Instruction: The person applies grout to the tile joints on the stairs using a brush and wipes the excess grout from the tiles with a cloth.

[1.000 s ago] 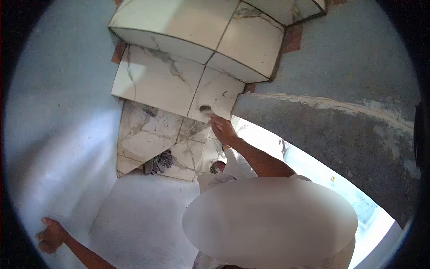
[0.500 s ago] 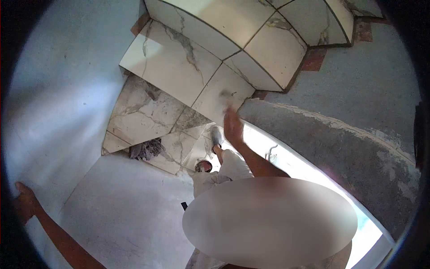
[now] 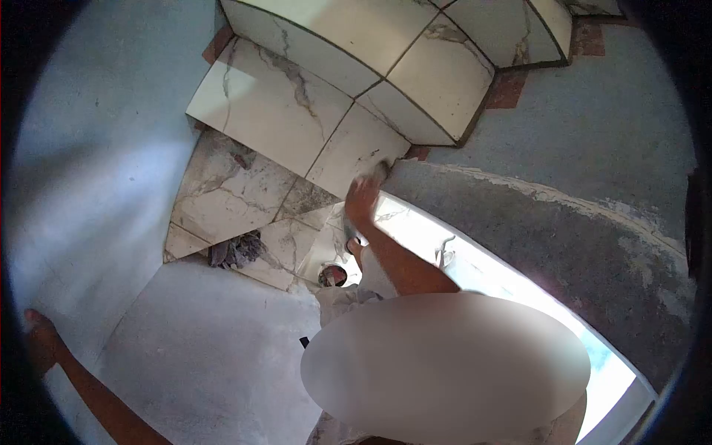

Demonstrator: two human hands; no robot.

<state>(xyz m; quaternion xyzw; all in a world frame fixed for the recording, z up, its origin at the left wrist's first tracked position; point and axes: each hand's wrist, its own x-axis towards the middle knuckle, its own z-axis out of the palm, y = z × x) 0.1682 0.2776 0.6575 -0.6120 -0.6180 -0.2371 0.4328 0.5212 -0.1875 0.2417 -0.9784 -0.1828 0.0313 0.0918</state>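
Observation:
My right hand (image 3: 361, 199) reaches out to the marble-tiled step (image 3: 297, 126) and grips a small grey sponge (image 3: 379, 171), pressed at the step's right end where the tile meets the rough cement wall (image 3: 564, 222). My left hand (image 3: 41, 340) is far out at the lower left, fingers spread, resting flat on the pale plastered wall (image 3: 96, 185). It holds nothing.
Curved marble steps climb toward the top (image 3: 415, 44). Lower steps (image 3: 230, 193) are dusty, and a crumpled grey rag (image 3: 236, 250) lies on one. My foot (image 3: 334, 276) stands on a lower tile. A bright opening (image 3: 475, 267) runs below the cement wall.
My right hand with the sponge has swept right along the step to its corner by the cement wall. My left hand has slid further left and up the plastered wall.

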